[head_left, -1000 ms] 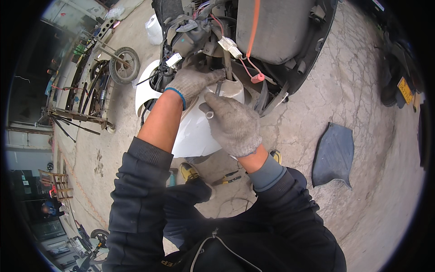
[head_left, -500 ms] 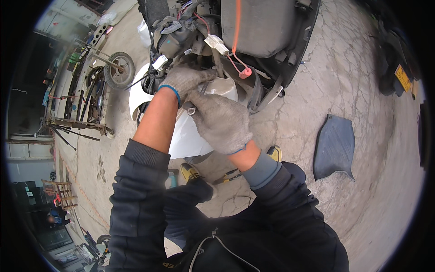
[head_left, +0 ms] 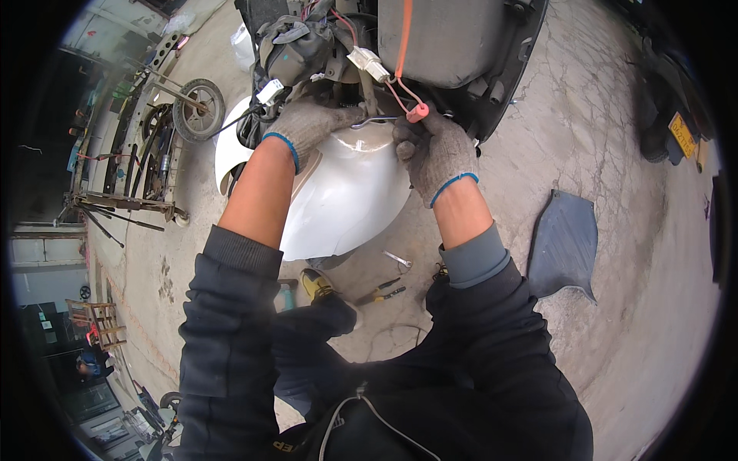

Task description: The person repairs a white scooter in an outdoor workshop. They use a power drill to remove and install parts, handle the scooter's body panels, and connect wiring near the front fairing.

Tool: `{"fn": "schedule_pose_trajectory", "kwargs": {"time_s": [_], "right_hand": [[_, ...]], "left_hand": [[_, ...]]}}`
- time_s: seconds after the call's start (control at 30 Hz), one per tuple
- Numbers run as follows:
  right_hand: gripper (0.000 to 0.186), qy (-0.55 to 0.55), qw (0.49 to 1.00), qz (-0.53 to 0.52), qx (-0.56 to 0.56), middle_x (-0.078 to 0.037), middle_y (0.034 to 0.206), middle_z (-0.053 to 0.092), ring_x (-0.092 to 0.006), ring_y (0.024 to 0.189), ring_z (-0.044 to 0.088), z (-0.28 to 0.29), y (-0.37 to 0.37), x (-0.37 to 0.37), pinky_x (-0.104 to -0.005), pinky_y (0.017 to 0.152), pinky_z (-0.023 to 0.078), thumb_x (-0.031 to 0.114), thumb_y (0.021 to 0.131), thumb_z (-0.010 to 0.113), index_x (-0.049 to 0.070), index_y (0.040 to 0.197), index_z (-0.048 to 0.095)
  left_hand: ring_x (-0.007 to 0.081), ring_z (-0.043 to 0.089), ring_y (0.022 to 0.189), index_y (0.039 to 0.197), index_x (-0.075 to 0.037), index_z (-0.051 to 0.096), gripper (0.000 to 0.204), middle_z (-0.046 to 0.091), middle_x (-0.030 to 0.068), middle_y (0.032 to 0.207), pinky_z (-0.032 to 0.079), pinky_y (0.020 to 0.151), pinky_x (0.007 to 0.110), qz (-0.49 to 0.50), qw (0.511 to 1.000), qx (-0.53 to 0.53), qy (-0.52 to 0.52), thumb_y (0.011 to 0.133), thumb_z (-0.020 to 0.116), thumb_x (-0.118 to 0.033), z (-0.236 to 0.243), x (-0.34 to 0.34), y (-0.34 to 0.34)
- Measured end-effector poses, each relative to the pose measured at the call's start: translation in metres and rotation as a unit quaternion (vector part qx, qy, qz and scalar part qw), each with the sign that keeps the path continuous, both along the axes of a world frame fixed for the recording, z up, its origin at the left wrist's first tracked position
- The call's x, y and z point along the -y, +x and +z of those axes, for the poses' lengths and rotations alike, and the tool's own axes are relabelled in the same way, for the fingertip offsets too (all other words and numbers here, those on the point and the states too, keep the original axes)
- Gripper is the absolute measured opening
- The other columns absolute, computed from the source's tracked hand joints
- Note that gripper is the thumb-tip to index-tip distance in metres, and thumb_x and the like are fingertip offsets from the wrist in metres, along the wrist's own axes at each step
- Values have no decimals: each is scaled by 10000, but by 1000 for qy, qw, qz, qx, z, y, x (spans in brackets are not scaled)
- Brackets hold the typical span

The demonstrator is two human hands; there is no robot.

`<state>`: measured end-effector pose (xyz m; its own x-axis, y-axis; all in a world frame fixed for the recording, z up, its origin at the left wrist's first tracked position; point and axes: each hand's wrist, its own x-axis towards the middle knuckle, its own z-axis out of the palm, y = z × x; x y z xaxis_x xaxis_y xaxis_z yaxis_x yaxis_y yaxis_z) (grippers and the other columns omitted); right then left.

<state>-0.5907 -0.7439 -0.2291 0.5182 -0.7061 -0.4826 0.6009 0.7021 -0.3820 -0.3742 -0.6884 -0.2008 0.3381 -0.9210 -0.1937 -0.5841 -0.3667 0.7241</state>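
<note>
Small spoked wheel on a frame, far left, well apart from the work. Left hand, grey knit glove, fingers curled against the scooter's underside just above the white fender. Bent metal wrench spanning between both hands, over the fender top. Right hand, gloved, clamped on the wrench's right end. Pliers on concrete below. Dark floor mat, right.

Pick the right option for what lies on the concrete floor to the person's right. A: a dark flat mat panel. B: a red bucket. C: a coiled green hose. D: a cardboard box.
A: a dark flat mat panel lies alone on the cracked concrete floor, to the right of the gloved right hand, which grips a bent metal tool.
</note>
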Motion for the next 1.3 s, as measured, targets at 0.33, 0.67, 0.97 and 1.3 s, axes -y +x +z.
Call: {"fn": "schedule_pose_trajectory", "kwargs": {"time_s": [0.33,0.67,0.97,1.3], "right_hand": [[264,-644,702,-61,-298,-115,959,757,-231,909,759,1,7,-72,-390,731,601,181,970,762,54,1199,724],[235,-654,690,-45,-307,-76,1047,756,-320,988,722,2,20,-80,-447,814,580,226,924,662,173,1142,729],[268,-182,981,-51,-51,-104,857,695,-180,636,618,-11,7,6,-276,539,462,217,1114,503,5,1094,667],[245,-646,695,-154,-274,-131,950,763,-172,778,757,-6,3,-55,-315,713,596,230,971,778,61,1144,741]], "left_hand": [[204,656,1196,1417,22,603,625,690,139,1361,502,1054,327,45,996,-71,30,892,825,-234,3,-3,-4],[204,682,1117,1420,22,587,725,718,131,1271,551,959,327,15,992,91,89,856,873,-332,8,12,-2],[208,620,1226,1516,26,503,728,652,111,1388,471,1080,315,73,987,-144,-7,886,803,-179,17,2,-24],[226,641,1245,1534,-4,456,662,646,133,1411,504,1094,337,64,973,-221,27,931,722,-63,9,-2,-11]]}}
